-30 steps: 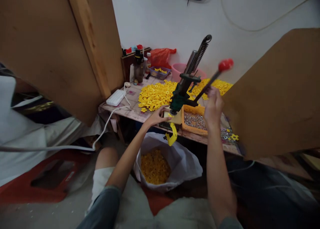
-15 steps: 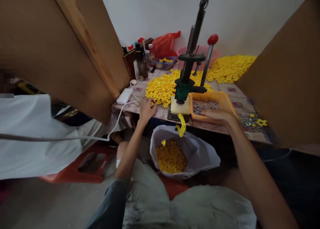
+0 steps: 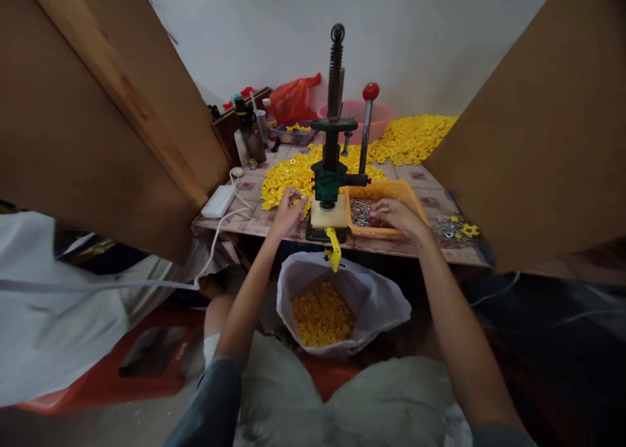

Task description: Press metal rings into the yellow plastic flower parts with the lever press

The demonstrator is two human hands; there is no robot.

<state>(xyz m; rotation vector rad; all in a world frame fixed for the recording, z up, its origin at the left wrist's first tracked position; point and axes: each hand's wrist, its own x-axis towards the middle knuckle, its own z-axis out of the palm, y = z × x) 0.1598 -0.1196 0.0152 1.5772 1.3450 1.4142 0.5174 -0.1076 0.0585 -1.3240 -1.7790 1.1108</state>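
Observation:
My left hand (image 3: 289,214) is at the front edge of a heap of yellow plastic pieces (image 3: 283,176), its thumb and fingers closed together; what they hold is too small to make out. My right hand (image 3: 397,215) is over an orange basket (image 3: 413,199) of small metal parts (image 3: 360,211), fingertips pinched, any part between them hidden. Between my hands stands a green hand press (image 3: 328,180) with a red-knobbed lever (image 3: 370,92) raised. A pale block (image 3: 320,219) lies under its ram, with a yellow chute (image 3: 333,248) in front.
Below the table edge hangs a white sack (image 3: 381,303) holding yellow pieces. A power strip (image 3: 218,201) with a cable lies left. Cardboard panels (image 3: 518,141) flank the table. Behind are a pink basin (image 3: 376,118) and a red bag (image 3: 293,98).
The view has turned right. My right hand has drawn its fingers together and lifted from the metal parts. My left hand stays by the heap. A yellow piece above the sack is gone from there.

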